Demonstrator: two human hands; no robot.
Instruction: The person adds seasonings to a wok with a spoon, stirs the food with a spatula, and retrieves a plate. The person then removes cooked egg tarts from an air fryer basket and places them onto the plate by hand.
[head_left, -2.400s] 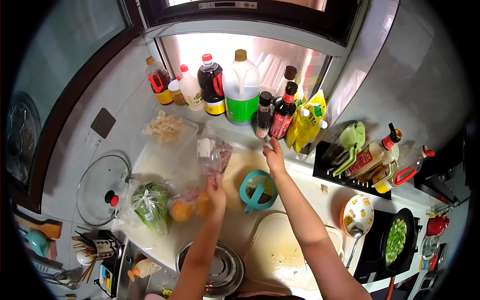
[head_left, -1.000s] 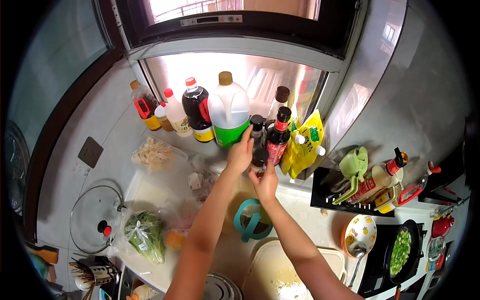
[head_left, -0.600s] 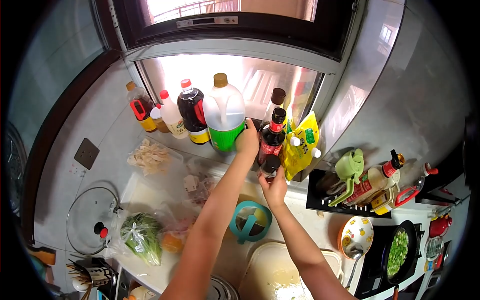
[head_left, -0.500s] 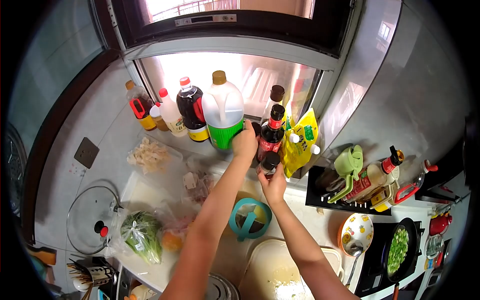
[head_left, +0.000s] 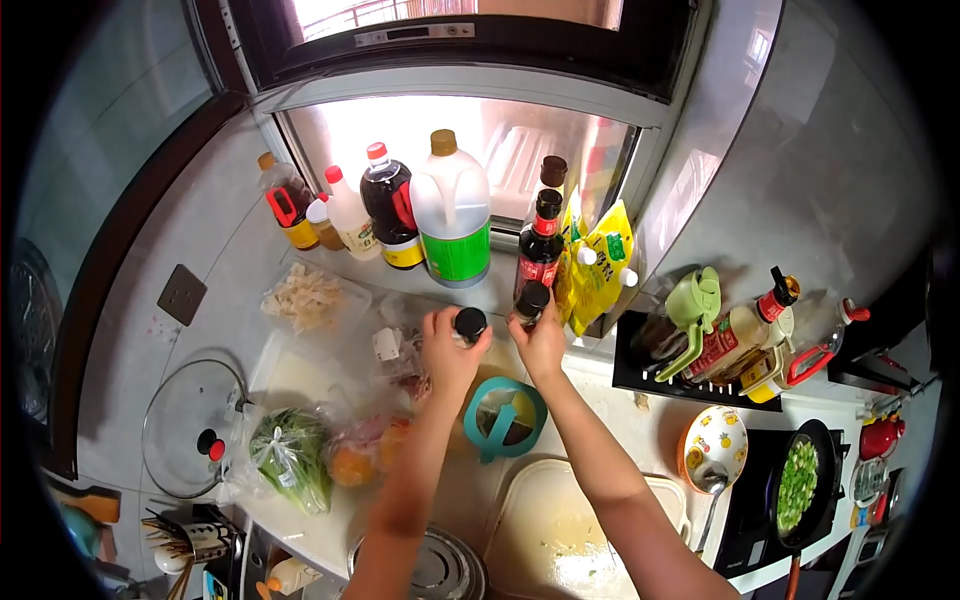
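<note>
Two at Once, One on Each Side

Closest to the wearer, a metal lid (head_left: 440,562) and a pale cutting board (head_left: 530,500) are lying side by side on the counter, scraps and a wet shine showing on the board. Beyond them a pitcher with a teal top (head_left: 498,437) is standing between the forearms, while bagged greens (head_left: 290,455) and oranges (head_left: 352,466) are resting well to the left. To the right, a spoon (head_left: 712,478) is leaning in a patterned bowl (head_left: 735,440).

Farther out, the left hand (head_left: 450,355) is curling its fingers around the left jar (head_left: 469,323), and the right hand (head_left: 541,345) is gripping the right jar (head_left: 532,300) between thumb and fingers. Both jars are showing black caps, apparently closed; their contents are too small to tell. The step in hand is looking like a two-handed hold, the jars near each other but apart. Whether either base is touching the counter, I cannot tell.

Just behind the right jar a dark sauce bottle (head_left: 538,255) is standing upright, with yellow pouches (head_left: 608,265) leaning beside it. At a guess, the next move is calling for firm fingers on both jars and care around that bottle.
</note>
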